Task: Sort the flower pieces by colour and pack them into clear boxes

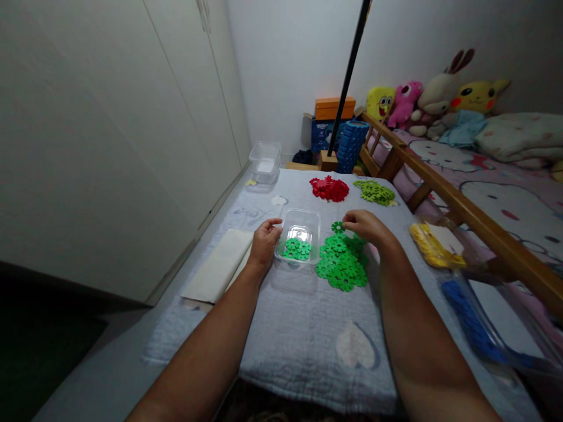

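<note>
My left hand [265, 240] rests against the left wall of a clear plastic box [308, 218] that holds several dark green flower-shaped discs [296, 249]. To the box's right lies a pile of the same dark green discs [342, 264] on a pale quilted blanket [308, 328]. Fingertips of my right hand [364, 227] pinch one green disc [337, 227] at the pile's far edge.
Farther back lie a red disc pile [329, 189] and a light green disc pile [375, 192]. An empty clear box [265, 159] stands at the back left. Bags of yellow pieces [428, 245] and blue pieces [470, 319] lie right, beside a wooden bed rail [466, 212]. A folded white cloth [219, 266] lies left.
</note>
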Demonstrator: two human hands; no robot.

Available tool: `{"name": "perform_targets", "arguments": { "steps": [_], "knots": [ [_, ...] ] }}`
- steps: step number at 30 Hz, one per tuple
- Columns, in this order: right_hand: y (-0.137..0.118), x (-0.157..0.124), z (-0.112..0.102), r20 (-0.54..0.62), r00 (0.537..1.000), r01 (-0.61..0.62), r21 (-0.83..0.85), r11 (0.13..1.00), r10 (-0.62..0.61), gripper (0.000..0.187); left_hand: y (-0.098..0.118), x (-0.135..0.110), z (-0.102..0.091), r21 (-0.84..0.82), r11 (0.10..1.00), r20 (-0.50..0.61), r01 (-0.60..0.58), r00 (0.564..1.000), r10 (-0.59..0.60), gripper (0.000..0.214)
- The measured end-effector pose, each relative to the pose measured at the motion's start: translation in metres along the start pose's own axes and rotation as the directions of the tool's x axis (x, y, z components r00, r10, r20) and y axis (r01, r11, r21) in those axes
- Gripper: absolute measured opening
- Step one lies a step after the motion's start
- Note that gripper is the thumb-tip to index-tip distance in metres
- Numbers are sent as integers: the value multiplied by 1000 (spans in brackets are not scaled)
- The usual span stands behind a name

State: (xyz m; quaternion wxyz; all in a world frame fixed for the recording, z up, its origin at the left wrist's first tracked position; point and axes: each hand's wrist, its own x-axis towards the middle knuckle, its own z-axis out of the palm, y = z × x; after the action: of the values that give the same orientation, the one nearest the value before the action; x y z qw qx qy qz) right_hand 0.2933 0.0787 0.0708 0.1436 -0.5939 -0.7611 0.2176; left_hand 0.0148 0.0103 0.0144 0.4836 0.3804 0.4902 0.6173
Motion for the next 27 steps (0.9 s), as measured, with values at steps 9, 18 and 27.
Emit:
{"name": "perform_targets", "arguments": {
  "steps": [9, 18, 27],
  "knots": [
    [-85, -11, 45, -115, 955, 266, -72, 961, -273, 14, -2, 1, 0, -20, 1000, -2, 2, 1000, -2, 37],
    [-94, -15, 65, -27, 969, 219, -360, 907, -245, 25, 0, 1, 2, -19, 1000, 5, 2, 1000, -2, 36],
    [-53, -4, 21, -226, 961, 102, -252, 962, -161, 21, 2, -2, 2, -11, 1000, -6, 17, 1000, -17, 33]
  ]
}}
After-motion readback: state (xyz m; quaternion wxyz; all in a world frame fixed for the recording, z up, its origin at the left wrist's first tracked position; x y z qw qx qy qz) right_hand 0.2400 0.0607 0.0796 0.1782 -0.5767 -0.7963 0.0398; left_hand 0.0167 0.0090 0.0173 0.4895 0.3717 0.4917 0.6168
